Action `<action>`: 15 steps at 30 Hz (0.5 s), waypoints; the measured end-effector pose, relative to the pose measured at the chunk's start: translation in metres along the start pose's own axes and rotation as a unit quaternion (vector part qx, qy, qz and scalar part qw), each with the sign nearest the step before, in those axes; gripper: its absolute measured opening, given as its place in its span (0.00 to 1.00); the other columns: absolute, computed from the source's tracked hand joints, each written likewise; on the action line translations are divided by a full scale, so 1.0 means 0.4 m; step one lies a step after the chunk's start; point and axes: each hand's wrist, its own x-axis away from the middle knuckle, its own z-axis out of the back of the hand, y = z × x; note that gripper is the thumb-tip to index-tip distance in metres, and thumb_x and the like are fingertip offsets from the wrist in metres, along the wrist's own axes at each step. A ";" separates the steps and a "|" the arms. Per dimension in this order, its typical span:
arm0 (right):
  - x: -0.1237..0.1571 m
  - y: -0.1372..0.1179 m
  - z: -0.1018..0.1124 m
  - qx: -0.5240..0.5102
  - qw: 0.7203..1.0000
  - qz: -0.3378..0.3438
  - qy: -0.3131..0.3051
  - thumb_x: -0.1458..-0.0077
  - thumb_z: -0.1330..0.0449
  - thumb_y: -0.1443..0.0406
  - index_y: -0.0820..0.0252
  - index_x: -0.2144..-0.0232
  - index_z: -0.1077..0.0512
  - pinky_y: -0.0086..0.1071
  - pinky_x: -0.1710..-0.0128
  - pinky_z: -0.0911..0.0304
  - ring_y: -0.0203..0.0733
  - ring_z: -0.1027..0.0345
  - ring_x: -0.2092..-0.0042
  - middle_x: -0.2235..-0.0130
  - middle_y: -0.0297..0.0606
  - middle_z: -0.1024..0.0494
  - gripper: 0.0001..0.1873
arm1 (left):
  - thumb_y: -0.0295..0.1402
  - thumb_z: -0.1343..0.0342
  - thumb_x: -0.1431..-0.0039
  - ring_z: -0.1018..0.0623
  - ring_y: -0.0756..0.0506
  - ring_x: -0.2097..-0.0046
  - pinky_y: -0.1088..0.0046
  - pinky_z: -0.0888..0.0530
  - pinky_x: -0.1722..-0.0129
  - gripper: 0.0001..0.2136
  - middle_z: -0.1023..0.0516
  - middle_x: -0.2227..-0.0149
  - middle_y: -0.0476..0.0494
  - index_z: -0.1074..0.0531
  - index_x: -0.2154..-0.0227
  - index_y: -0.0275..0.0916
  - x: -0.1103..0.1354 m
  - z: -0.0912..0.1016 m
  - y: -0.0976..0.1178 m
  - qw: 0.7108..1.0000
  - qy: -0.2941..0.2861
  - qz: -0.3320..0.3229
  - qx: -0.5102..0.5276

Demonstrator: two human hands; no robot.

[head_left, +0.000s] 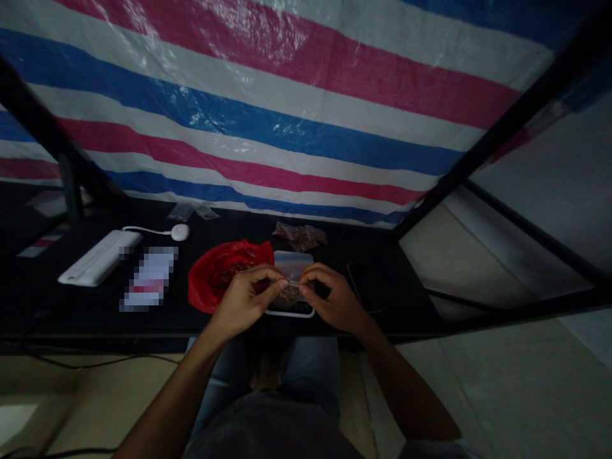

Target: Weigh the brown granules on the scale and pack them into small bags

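My left hand (243, 301) and my right hand (332, 296) meet above a clear plastic food container (289, 312) with a white rim. Between their fingertips they pinch a small clear plastic bag (291, 282), held over the container. Brown granular stuff (289, 296) shows below the fingers, but I cannot tell if it lies in the bag or the container. A crumpled red plastic bag (224, 275) lies against the container's left side, just beyond my left hand.
On the black table (229, 325) lie a bag of brown stuff (300, 236), small clear bags (189, 211), a white mouse (180, 232), a white oblong device (98, 258), a pixelated card (149, 278) and a dark phone (357, 282). A striped tarpaulin (239, 121) hangs behind.
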 end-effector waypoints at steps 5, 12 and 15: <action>-0.008 -0.008 -0.036 -0.005 1.000 0.014 0.028 0.39 0.40 0.67 0.56 0.67 0.27 0.35 0.59 0.33 0.41 0.28 0.61 0.64 0.37 0.23 0.03 | 0.37 0.41 0.37 0.21 0.45 0.61 0.70 0.26 0.58 0.07 0.19 0.65 0.46 0.21 0.67 0.40 0.002 -0.019 0.009 1.000 0.001 0.000 0.000; 0.026 -0.006 -0.023 0.013 0.999 -0.023 0.039 0.39 0.39 0.66 0.56 0.67 0.27 0.35 0.59 0.32 0.41 0.28 0.61 0.63 0.38 0.23 0.04 | 0.37 0.40 0.38 0.20 0.44 0.62 0.68 0.27 0.60 0.08 0.18 0.66 0.46 0.21 0.70 0.40 0.017 -0.008 0.007 0.999 0.025 0.039 -0.004; 0.040 -0.009 0.000 0.017 0.999 -0.047 0.016 0.38 0.39 0.66 0.56 0.67 0.26 0.35 0.57 0.32 0.40 0.27 0.60 0.63 0.37 0.23 0.04 | 0.39 0.40 0.38 0.20 0.44 0.63 0.68 0.26 0.61 0.09 0.18 0.66 0.46 0.20 0.70 0.41 0.014 -0.002 0.001 0.999 0.011 0.046 0.009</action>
